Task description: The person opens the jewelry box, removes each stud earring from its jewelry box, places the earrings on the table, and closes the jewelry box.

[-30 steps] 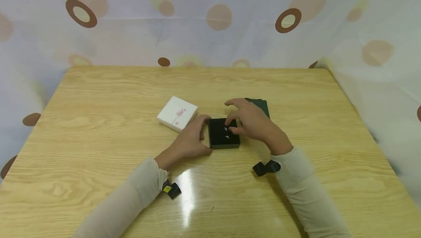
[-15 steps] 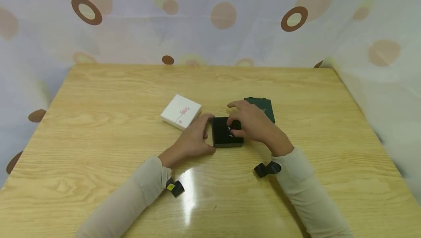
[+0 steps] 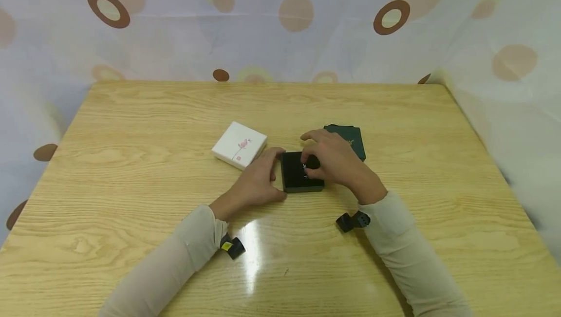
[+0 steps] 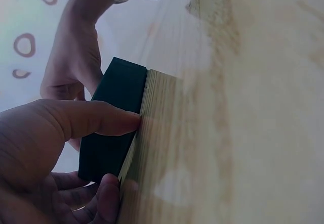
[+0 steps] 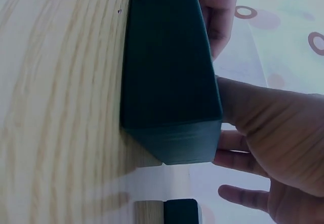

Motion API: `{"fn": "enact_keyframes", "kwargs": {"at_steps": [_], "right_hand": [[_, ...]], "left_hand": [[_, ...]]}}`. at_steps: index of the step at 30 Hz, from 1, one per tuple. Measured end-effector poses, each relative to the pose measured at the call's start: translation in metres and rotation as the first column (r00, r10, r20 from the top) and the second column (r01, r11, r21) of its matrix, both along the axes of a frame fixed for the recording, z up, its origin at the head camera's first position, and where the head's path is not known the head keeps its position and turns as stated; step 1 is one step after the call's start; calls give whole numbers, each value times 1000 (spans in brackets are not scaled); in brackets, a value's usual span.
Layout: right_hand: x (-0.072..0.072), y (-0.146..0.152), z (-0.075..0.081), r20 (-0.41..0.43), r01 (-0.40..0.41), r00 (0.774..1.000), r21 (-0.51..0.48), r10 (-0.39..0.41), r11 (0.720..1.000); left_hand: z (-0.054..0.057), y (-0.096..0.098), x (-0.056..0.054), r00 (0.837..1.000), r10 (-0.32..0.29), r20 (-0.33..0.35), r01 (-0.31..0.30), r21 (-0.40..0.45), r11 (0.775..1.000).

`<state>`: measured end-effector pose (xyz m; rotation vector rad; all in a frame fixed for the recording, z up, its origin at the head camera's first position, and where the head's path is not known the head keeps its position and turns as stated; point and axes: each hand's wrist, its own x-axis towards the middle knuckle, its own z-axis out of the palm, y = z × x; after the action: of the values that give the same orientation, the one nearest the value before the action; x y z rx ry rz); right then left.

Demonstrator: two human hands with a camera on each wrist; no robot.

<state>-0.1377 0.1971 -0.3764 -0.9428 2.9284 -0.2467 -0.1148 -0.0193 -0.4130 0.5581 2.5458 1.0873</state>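
A small dark green jewelry box point(image 3: 291, 173) with a black lining sits on the wooden table, its lid off. Two tiny silver star-shaped earrings point(image 3: 305, 166) lie on the lining, partly covered by fingers. My left hand point(image 3: 257, 180) grips the box's left end, thumb at the near corner and index finger at the far one. In the left wrist view the thumb presses along the box's side point(image 4: 126, 85). My right hand point(image 3: 336, 158) reaches over the box from the right, curled thumb and index fingertips around one earring. In the right wrist view the box wall point(image 5: 167, 57) hides those fingertips.
Behind the left hand stands a white box point(image 3: 234, 141) with a pink flower print. A dark green square lid point(image 3: 357, 137) with gold marking lies behind the right hand, partly covered by it. A patterned curtain point(image 3: 263, 25) hangs past the table's far edge.
The right thumb and index finger have come in closer on the star earrings, covering more of them. The left hand still holds the box; the view has shifted slightly.
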Motion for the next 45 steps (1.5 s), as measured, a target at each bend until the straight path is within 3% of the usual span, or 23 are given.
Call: {"fn": "enact_keyframes", "kwargs": {"at_steps": [12, 24, 29, 34, 41, 45], "right_hand": [[3, -3, 5, -68, -53, 996, 66, 58, 996], [1, 3, 4, -58, -69, 996, 4, 69, 998], [-2, 6, 6, -40, -63, 997, -10, 63, 998], [-4, 16, 14, -15, -50, 999, -97, 49, 994], [-9, 42, 22, 38, 22, 999, -155, -16, 988], [-6, 57, 20, 58, 47, 998, -164, -38, 985]], "left_hand": [[1, 0, 1, 1000, 1, 0, -1, -4, 1000], [2, 1, 2, 1000, -3, 13, 3, -5, 1000], [1, 1, 2, 1000, -3, 9, 3, -5, 1000], [2, 2, 2, 1000, 0, 11, 0, -5, 1000], [0, 0, 2, 1000, 3, 13, -3, -1, 1000], [-1, 0, 2, 1000, 3, 15, -3, -1, 1000]]}}
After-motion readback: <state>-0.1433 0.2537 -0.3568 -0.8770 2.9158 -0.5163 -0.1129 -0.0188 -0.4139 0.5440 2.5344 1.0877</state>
